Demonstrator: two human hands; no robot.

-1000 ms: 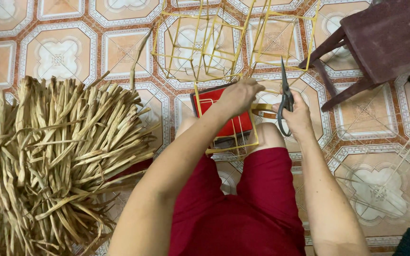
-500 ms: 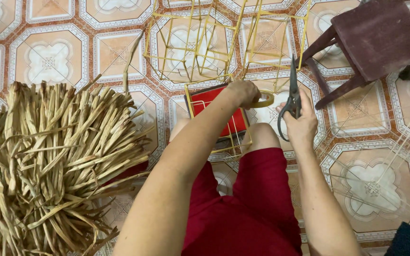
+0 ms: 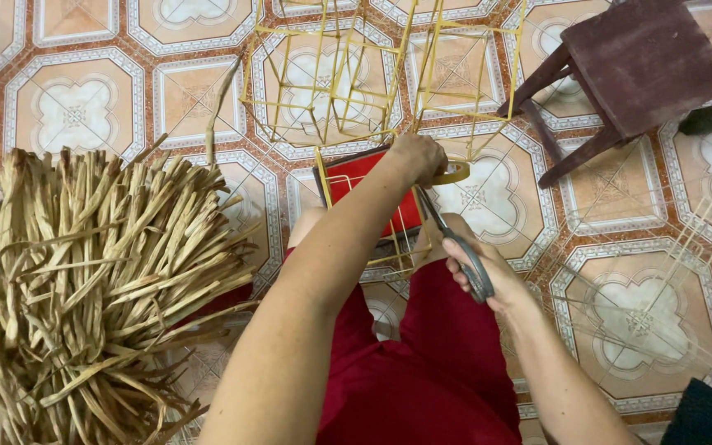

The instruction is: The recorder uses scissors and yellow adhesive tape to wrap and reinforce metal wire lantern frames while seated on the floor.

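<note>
My left hand (image 3: 419, 156) is closed on a roll of yellowish tape (image 3: 458, 171) held over a red box (image 3: 364, 177) and a small yellow wire frame (image 3: 389, 239) that rests by my knees. In my right hand (image 3: 475, 264) are grey-handled scissors (image 3: 460, 247), blades pointing up-left toward the tape. I sit on the floor in red shorts (image 3: 422, 363).
A big bundle of dried tan straw strips (image 3: 84, 280) lies at my left. Yellow wire frames (image 3: 348, 74) stand on the patterned tile floor (image 3: 76, 107) ahead. A dark wooden stool (image 3: 628, 74) is at the upper right, more pale wire frames (image 3: 686, 247) at the right.
My right hand has come down and toward me with the scissors, blades now tilted at the tape. My left hand stays on the tape roll. The view has shifted slightly.
</note>
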